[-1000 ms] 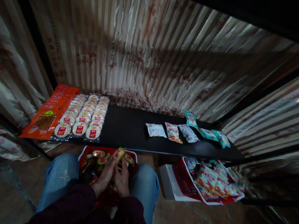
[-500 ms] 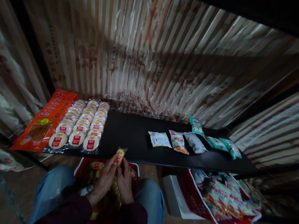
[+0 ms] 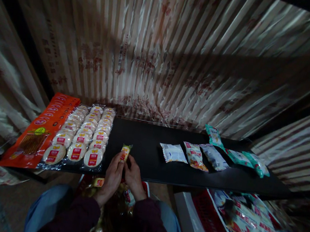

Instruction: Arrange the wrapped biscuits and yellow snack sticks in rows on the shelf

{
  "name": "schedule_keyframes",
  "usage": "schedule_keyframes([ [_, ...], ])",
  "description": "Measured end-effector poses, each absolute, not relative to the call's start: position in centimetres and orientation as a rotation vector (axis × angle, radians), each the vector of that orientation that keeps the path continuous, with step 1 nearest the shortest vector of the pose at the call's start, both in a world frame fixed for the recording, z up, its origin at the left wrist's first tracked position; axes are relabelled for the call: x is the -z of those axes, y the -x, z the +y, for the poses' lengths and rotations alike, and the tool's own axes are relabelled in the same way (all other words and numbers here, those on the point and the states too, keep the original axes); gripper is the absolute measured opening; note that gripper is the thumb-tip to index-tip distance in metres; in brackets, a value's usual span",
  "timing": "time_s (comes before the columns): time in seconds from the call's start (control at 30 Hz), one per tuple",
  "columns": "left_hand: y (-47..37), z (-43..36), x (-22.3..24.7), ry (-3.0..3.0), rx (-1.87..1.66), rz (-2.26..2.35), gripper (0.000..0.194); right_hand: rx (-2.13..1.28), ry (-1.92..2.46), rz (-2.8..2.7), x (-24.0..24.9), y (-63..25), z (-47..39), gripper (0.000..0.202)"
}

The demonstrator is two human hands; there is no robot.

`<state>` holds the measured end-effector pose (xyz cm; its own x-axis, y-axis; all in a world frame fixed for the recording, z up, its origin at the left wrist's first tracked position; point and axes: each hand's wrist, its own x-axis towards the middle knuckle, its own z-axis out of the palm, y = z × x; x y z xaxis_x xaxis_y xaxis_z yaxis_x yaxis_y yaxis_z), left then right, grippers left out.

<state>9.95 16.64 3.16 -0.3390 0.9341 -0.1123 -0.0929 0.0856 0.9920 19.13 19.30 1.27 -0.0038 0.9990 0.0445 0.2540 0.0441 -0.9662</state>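
Observation:
A small yellow-and-red wrapped snack packet (image 3: 125, 152) is held upright over the front part of the black shelf (image 3: 143, 137). My left hand (image 3: 113, 177) pinches its lower left side. From the right, my right hand (image 3: 132, 176) has its closed fingertips against the packet's lower end. To the left of my hands lie rows of round rice crackers (image 3: 93, 157) in clear wrap, their labels red and white. A red basket (image 3: 147, 189) of similar small packets sits below my hands between my knees, partly hidden by my forearms.
Large orange snack bags (image 3: 30, 139) overlap at the shelf's left end. Farther right lie a white packet (image 3: 173, 153), a red-and-white packet (image 3: 195, 156) and several green packets (image 3: 239, 158). A red basket (image 3: 202, 209) full of snack bags stands below, beside a white box (image 3: 189, 219).
Both hands have moved forward with the packet, from the shelf's front edge to farther over its surface. The camera view has shifted slightly. The packets on the shelf lie as before.

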Motion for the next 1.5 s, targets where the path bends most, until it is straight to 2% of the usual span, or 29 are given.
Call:
schedule_keyframes([
  [0.3,-8.8,21.6,-4.7,-1.087,-1.272,1.691,0.042,-0.954,1.441,-1.539,-2.5,-17.1,24.6,0.044],
  [0.6,-8.5,25.8,-5.2,-1.109,-1.147,1.866,0.039,-0.920,1.502,-1.566,-1.7,-15.7,29.4,0.050],
  [0.83,-8.4,28.4,-5.3,-1.127,-1.166,1.922,0.039,-0.758,1.426,-1.710,-1.4,-15.2,31.9,0.036],
  [1.13,-8.0,31.3,-4.8,-1.153,-1.185,2.001,0.037,-0.684,1.470,-1.688,-0.6,-14.2,34.2,0.032],
  [1.5,-7.2,33.0,-5.2,-1.197,-1.196,1.946,0.027,-0.762,1.406,-1.521,2.0,-13.2,37.6,0.045],
])
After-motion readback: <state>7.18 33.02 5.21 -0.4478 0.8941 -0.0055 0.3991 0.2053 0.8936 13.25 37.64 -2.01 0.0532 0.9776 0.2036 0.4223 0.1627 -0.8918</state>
